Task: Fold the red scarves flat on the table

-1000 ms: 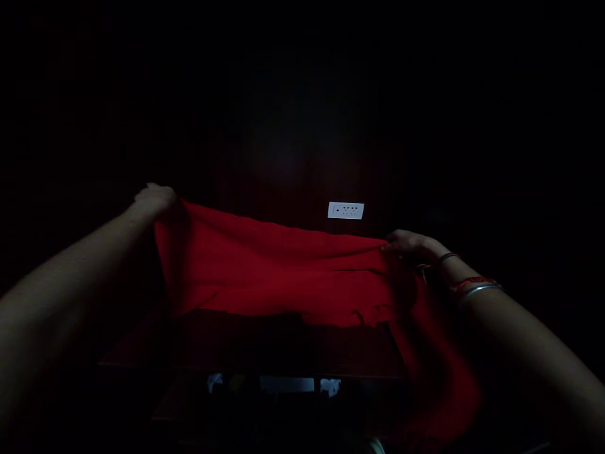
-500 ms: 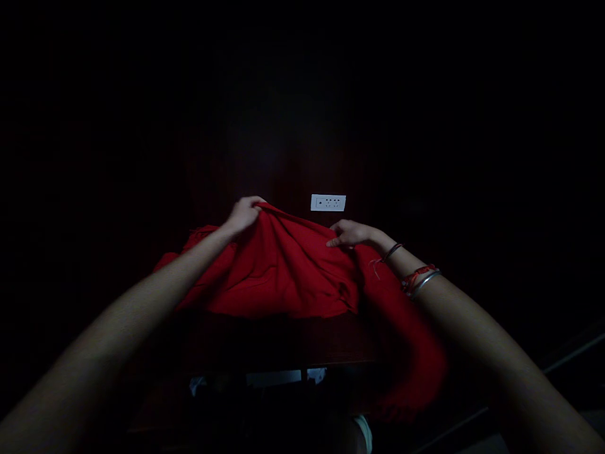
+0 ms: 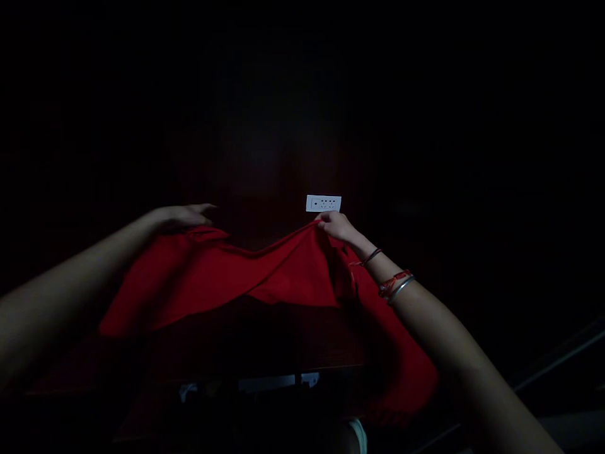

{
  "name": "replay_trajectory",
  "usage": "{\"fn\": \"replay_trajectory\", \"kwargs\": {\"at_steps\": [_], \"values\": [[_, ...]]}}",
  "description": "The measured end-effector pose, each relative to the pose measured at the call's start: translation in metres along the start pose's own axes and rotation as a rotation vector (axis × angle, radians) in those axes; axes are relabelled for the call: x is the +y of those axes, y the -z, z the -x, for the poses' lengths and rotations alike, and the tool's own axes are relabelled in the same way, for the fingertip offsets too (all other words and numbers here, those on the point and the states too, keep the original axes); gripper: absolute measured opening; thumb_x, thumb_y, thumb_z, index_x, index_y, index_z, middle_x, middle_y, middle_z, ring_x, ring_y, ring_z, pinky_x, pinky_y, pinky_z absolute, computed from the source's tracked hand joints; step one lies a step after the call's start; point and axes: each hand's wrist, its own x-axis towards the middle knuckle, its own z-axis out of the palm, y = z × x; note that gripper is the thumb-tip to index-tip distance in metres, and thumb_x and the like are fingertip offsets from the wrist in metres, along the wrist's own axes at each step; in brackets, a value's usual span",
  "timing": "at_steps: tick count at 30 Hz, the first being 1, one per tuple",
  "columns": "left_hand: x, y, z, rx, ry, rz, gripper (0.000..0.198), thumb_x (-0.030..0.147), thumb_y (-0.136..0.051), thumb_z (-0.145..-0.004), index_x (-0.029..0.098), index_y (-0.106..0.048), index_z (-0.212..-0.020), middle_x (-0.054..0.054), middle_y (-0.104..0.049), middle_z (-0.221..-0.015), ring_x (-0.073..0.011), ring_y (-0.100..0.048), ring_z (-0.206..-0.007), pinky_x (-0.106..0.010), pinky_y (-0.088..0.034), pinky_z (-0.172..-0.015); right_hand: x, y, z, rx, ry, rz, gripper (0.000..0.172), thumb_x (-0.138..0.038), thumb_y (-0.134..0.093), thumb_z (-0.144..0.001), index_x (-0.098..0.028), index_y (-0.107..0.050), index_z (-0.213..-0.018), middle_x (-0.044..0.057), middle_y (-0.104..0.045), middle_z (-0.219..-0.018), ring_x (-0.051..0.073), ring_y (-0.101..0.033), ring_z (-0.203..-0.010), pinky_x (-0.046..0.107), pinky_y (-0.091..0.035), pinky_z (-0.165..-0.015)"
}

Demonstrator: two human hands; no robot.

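A red long-sleeved garment [image 3: 212, 274] lies spread across a dark table, its middle part lifted by the upper edge. My right hand [image 3: 334, 226] pinches that edge, just below the wall socket. One red sleeve [image 3: 411, 369] hangs down at the right, beneath my right forearm. At the garment's upper left, my left hand [image 3: 186, 215] is open with fingers stretched out; whether it touches the cloth I cannot tell. Bracelets [image 3: 394, 287] circle my right wrist and forearm.
The room is very dark. A white socket plate [image 3: 324, 203] sits behind the garment. The dark table's front edge [image 3: 331, 367] runs below the cloth, with pale shapes under it. A pale band [image 3: 358, 435] shows at the bottom.
My left hand has let go of the cloth's upper edge and moved left. My right hand has closed on the edge and lifted it; the garment's left part is now spread wider.
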Motion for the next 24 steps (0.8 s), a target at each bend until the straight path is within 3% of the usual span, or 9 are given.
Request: {"fn": "replay_trajectory", "kwargs": {"at_steps": [2,3,5,7,10,14,18,21,24], "values": [[0.042,-0.042,0.008,-0.257,-0.266,0.194,0.061,0.044,-0.054,-0.066,0.019,-0.038,-0.120,-0.007,-0.044,-0.122,-0.0194,-0.045,-0.106,-0.030,-0.037,-0.087,-0.019,0.008,-0.008,0.109,0.040,-0.078,0.025,-0.015,-0.039,-0.075,-0.013,-0.060,-0.088,0.003,-0.062,-0.084,0.012,-0.054,-0.076,0.020,-0.039,-0.068],[0.061,-0.059,0.011,-0.238,-0.378,0.266,0.061,0.045,-0.053,-0.066,0.020,-0.038,-0.120,-0.006,-0.045,-0.122,-0.0190,-0.045,-0.106,-0.028,-0.037,-0.086,-0.026,0.011,-0.009,0.148,0.058,-0.079,0.024,-0.016,-0.039,-0.075,-0.013,-0.060,-0.087,0.003,-0.062,-0.084,0.012,-0.054,-0.076,0.020,-0.039,-0.069],[0.088,-0.076,0.012,-0.105,-0.443,0.369,0.046,0.043,-0.048,-0.069,0.016,-0.051,-0.106,-0.005,-0.056,-0.107,-0.0196,-0.051,-0.096,-0.029,-0.040,-0.083,-0.032,0.013,-0.009,0.190,0.094,-0.030,0.023,-0.016,-0.041,-0.074,-0.014,-0.060,-0.087,0.004,-0.062,-0.084,0.013,-0.053,-0.079,0.021,-0.038,-0.071],[0.098,-0.074,0.009,0.065,-0.415,0.449,0.033,0.036,-0.044,-0.072,0.013,-0.058,-0.091,-0.004,-0.061,-0.093,-0.0188,-0.054,-0.087,-0.030,-0.041,-0.080,-0.028,0.012,-0.003,0.171,0.111,0.043,0.023,-0.015,-0.043,-0.073,-0.014,-0.060,-0.089,0.005,-0.062,-0.086,0.014,-0.053,-0.081,0.022,-0.038,-0.072],[0.090,-0.042,0.001,0.257,-0.297,0.549,0.026,0.025,-0.043,-0.070,0.011,-0.059,-0.085,-0.002,-0.060,-0.084,-0.0166,-0.054,-0.081,-0.031,-0.042,-0.078,-0.013,-0.001,0.010,0.035,0.088,0.143,0.025,-0.015,-0.043,-0.073,-0.015,-0.059,-0.092,0.005,-0.062,-0.087,0.014,-0.054,-0.080,0.021,-0.038,-0.068],[0.071,0.021,-0.001,0.454,-0.189,0.632,0.032,0.020,-0.044,-0.072,0.003,-0.052,-0.099,-0.003,-0.057,-0.083,-0.0142,-0.054,-0.079,-0.038,-0.042,-0.077,0.000,-0.039,0.027,-0.224,0.075,0.237,0.025,-0.019,-0.046,-0.073,-0.013,-0.058,-0.093,0.009,-0.062,-0.090,0.017,-0.057,-0.079,0.019,-0.038,-0.062],[0.045,0.074,-0.001,0.633,-0.059,0.535,0.036,0.018,-0.038,-0.078,0.001,-0.043,-0.109,-0.004,-0.054,-0.093,-0.0136,-0.053,-0.085,-0.044,-0.040,-0.078,0.013,-0.066,0.037,-0.291,0.006,0.267,0.026,-0.025,-0.047,-0.075,-0.010,-0.059,-0.092,0.013,-0.062,-0.088,0.019,-0.058,-0.078,0.020,-0.038,-0.058],[0.019,0.097,-0.003,0.678,0.125,0.367,0.035,0.018,-0.043,-0.077,0.002,-0.045,-0.108,-0.003,-0.053,-0.098,-0.0166,-0.052,-0.091,-0.043,-0.040,-0.079,0.029,-0.050,0.033,-0.203,-0.061,0.236,0.024,-0.027,-0.044,-0.078,-0.014,-0.060,-0.089,0.009,-0.063,-0.085,0.016,-0.057,-0.078,0.019,-0.037,-0.059],[-0.012,0.112,-0.003,0.726,0.241,0.290,0.035,0.019,-0.047,-0.074,0.004,-0.048,-0.106,-0.003,-0.055,-0.099,-0.0191,-0.053,-0.092,-0.044,-0.041,-0.079,0.043,-0.002,0.023,-0.018,-0.077,0.192,0.023,-0.030,-0.047,-0.076,-0.015,-0.060,-0.087,0.005,-0.063,-0.079,0.014,-0.055,-0.070,0.019,-0.036,-0.057]]}}
